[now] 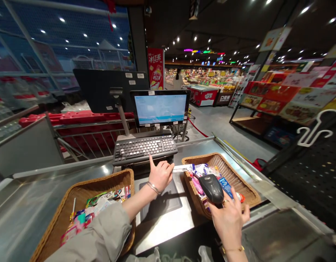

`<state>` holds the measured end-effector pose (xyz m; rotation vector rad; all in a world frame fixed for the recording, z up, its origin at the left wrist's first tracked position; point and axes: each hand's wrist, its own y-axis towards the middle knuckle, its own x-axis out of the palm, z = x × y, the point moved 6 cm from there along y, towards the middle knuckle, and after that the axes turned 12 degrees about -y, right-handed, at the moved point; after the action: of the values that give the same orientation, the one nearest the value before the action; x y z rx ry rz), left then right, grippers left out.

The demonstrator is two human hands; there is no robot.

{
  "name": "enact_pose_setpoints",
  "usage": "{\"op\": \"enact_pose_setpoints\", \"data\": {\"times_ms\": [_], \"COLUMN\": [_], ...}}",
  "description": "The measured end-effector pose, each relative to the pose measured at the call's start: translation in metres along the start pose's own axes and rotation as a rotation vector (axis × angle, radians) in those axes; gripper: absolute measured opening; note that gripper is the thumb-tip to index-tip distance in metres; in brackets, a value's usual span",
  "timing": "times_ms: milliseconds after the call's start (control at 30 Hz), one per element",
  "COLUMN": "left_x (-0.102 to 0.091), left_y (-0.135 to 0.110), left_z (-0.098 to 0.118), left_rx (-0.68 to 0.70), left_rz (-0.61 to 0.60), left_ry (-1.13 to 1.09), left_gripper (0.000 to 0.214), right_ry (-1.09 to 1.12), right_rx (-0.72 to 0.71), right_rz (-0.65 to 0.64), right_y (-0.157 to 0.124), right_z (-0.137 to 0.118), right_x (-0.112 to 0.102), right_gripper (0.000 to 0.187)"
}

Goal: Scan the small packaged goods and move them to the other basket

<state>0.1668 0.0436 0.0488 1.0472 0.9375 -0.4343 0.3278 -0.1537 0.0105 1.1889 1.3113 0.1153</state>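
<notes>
The left hand (160, 175) held nothing, fingers loosely curled, index finger out, its tip at the near edge of the keyboard (144, 148) lying crosswise just ahead. The right hand (229, 218), farther back, gripped a scanner (211, 188) over a wicker basket (250, 189).
</notes>
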Motion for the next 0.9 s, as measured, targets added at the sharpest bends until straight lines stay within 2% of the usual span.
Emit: {"op": "enact_pose_setpoints", "data": {"times_ms": [333,533,633,733,900], "left_x": [0.041,0.059,0.055,0.045,0.024], "left_y": [0.030,0.050,0.047,0.038,0.011], "left_z": [0.026,0.050,0.050,0.040,0.017], "left_rx": [0.086,0.097,0.091,0.079,0.001], "left_rz": [-0.052,-0.050,-0.080,-0.093,-0.120], "left_ry": [-0.045,0.023,0.017,0.009,0.042], "left_gripper": [0.032,0.052,0.057,0.063,0.066], "right_ry": [-0.060,-0.071,-0.084,-0.077,0.011], "right_rx": [0.112,0.127,0.121,0.114,0.027], "right_rz": [-0.029,-0.038,-0.033,-0.050,-0.075], "right_y": [-0.008,-0.007,-0.005,-0.003,0.003], "right_z": [0.041,0.051,0.051,0.047,0.022], "right_x": [-0.002,-0.006,-0.006,-0.002,0.005], "right_gripper": [0.049,0.047,0.049,0.050,0.046]}}
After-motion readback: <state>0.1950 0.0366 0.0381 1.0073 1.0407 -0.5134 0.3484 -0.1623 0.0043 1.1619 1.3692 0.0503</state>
